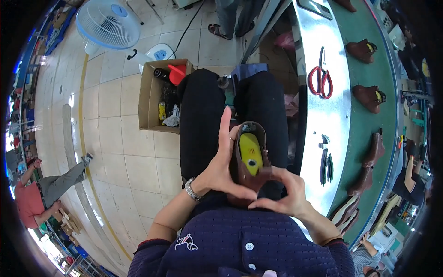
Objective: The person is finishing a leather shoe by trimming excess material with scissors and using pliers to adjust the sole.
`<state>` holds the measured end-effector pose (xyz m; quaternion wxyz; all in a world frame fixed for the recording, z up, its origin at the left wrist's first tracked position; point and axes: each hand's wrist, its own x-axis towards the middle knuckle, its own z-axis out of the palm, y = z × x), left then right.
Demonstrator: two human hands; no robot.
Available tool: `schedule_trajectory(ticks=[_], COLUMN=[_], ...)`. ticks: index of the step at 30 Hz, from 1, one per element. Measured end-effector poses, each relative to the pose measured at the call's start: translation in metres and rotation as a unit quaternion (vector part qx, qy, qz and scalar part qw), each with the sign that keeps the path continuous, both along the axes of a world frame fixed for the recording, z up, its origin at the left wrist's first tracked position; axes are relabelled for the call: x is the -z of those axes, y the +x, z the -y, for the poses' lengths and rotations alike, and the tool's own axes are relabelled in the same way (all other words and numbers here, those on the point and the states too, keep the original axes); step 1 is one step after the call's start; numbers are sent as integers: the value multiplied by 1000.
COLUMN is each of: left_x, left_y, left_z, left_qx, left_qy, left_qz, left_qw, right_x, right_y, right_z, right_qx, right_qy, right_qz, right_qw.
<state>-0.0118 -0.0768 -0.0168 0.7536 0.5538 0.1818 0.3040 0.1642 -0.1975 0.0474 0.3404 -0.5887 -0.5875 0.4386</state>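
Observation:
A brown leather ankle boot (236, 167) rests over my lap between my two hands. Inside its opening shows a yellow shoe last (250, 148) with a round hole. My left hand (220, 171) curves along the boot's left side, closed on it, with one finger stretched upward and the thumb lying across the near end. On the right, my right hand (287, 190) grips the boot's near right edge, thumb pointing toward the left thumb. The undersides of the boot and some fingertips are hidden.
Red-handled scissors (320, 79) and dark-handled pliers (326, 161) lie on the metal bench (316, 124) at my right. Beyond it, several brown boots stand on a green conveyor belt (361, 117). A cardboard box (146, 99) and a fan (108, 25) are to the left.

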Motion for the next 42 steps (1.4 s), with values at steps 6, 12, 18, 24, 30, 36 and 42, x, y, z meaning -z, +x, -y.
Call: schedule_trajectory(ticks=[6, 12, 18, 24, 30, 36, 42], left_x=[-26, -54, -91, -121, -142, -264, -241], left_y=[15, 23, 72, 104, 129, 109, 88], left_z=[-20, -38, -25, -24, -33, -53, 13], left_qx=[4, 17, -11, 31, 142, 518, 409], left_qy=[162, 154, -67, -176, 81, 66, -34], left_qz=[45, 127, 283, 199, 159, -162, -5], left_qw=[986, 980, 957, 964, 974, 837, 912], right_x=[3, -25, 0, 15, 51, 65, 83], right_y=[4, 27, 63, 46, 87, 244, 338], right_z=[-7, -15, -34, 18, 93, 86, 50], right_qx=[9, -4, 36, 155, 566, 716, 600], right_qy=[194, 129, 179, 88, 43, 100, 58], right_qz=[53, -70, 252, -37, -106, -24, 291], right_qw=[979, 989, 950, 983, 817, 690, 743])
